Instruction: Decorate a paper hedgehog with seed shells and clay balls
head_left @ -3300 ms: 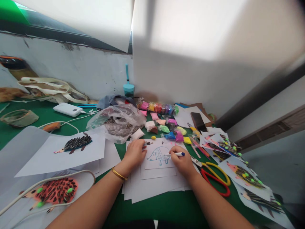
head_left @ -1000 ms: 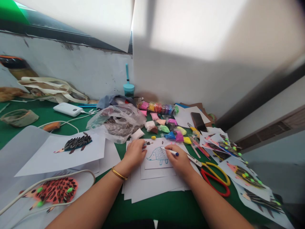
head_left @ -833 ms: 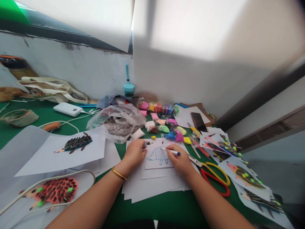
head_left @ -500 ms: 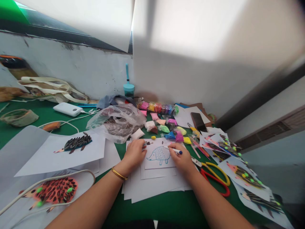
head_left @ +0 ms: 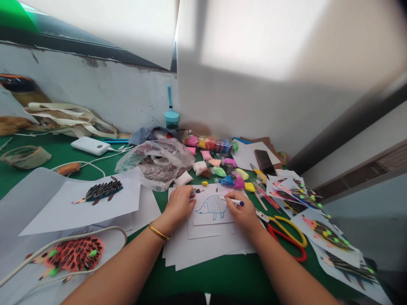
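Note:
Between my hands lies a sheet of white paper (head_left: pixel 203 221) on a stack of larger sheets. It bears a blue line drawing of a hedgehog (head_left: pixel 211 206) with short strokes over its body. My right hand (head_left: pixel 243 212) grips a white marker with a dark blue end (head_left: pixel 235 201), its tip at the upper right of the hedgehog's back. On the stack's left side rests my left hand (head_left: pixel 181 205), fingers curled in; a small greyish thing shows at the fingertips, too small to name. Beside them are dark seeds (head_left: pixel 197 190) and a small yellow lump (head_left: pixel 204 183).
Behind the paper are small packets of coloured clay (head_left: pixel 219 171) and a plastic bag of seeds (head_left: pixel 155 165). Scissors (head_left: pixel 288 233) lie right of my right hand. Seed-covered hedgehog pictures lie left (head_left: pixel 103 190) and right (head_left: pixel 327 233). A white cable (head_left: pixel 114 228) crosses the left sheets.
My right hand and the marker have shifted very slightly, the tip a little lower on the hedgehog's back. My left hand stays in place.

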A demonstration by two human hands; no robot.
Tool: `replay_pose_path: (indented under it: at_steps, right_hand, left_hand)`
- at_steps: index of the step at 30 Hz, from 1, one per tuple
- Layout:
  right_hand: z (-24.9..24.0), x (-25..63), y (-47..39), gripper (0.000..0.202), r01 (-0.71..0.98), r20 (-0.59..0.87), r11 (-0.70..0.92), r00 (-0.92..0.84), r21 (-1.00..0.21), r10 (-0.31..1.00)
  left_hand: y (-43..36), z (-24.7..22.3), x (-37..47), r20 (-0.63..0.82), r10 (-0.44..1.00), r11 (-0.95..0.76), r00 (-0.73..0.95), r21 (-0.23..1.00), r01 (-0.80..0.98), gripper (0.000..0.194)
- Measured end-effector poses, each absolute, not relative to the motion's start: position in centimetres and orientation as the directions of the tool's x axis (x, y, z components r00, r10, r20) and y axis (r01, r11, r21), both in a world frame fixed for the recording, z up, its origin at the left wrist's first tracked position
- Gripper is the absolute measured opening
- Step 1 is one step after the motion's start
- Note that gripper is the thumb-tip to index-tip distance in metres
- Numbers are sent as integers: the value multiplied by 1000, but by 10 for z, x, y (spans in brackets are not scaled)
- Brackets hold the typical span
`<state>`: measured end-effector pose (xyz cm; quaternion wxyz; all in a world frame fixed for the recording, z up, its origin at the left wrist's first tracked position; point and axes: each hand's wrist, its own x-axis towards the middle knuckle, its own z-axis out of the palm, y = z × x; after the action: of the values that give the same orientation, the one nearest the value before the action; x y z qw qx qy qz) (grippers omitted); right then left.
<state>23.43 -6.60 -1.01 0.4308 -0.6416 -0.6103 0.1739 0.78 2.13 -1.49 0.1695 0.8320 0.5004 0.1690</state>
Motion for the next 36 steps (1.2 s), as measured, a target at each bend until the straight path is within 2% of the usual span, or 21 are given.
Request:
replay_pose_path:
  at_steps: [36]
  right_hand:
    - [-6,231,-68,15,672,221,2,241,-741,945]
  left_hand:
    - [21,-15,7,137,883,-460,449,449,766,10]
